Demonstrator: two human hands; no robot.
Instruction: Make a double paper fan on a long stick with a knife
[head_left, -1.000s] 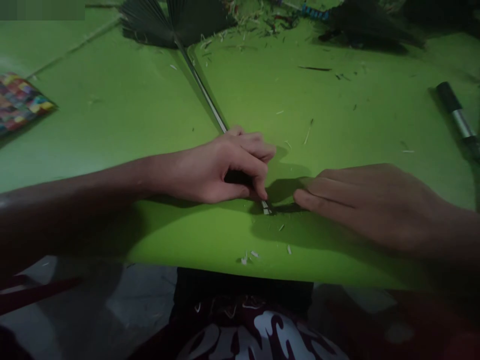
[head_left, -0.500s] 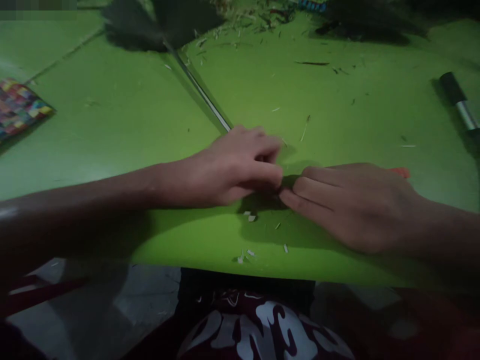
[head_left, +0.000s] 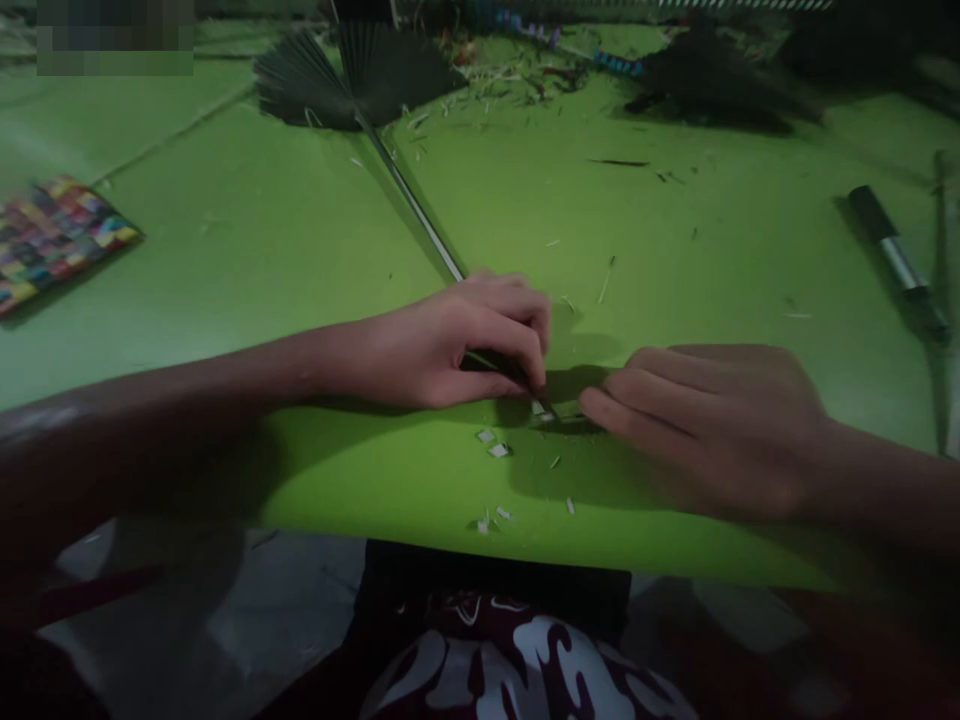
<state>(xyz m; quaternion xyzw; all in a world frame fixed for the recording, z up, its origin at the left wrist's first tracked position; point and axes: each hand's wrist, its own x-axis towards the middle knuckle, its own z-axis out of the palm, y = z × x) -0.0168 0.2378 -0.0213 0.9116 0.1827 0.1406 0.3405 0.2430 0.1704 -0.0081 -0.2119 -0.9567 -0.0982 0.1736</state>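
My left hand [head_left: 495,335] is closed round the long stem [head_left: 416,205] of a dark, pleated, fan-shaped piece [head_left: 307,85]. The stem runs under my fingers, and its near end shows just past the fingertips, low over the table. My right hand [head_left: 712,425] is closed, palm down, facing the left with a small gap between. A thin, blade-like sliver pokes out at its fingertips; the rest is hidden in the hand. Small pale chips [head_left: 495,450] lie on the green table [head_left: 337,460] below my left hand.
A black and silver marker [head_left: 896,255] lies at the right. At the left is a colourful woven piece [head_left: 67,240]. Shavings [head_left: 525,85] and another dark, blurred piece [head_left: 720,85] are at the back. The table's front edge runs close to my body.
My hands have moved slightly apart, baring the stem's near end between them. An orange tip behind my right hand no longer shows. The whole view has shifted a little.
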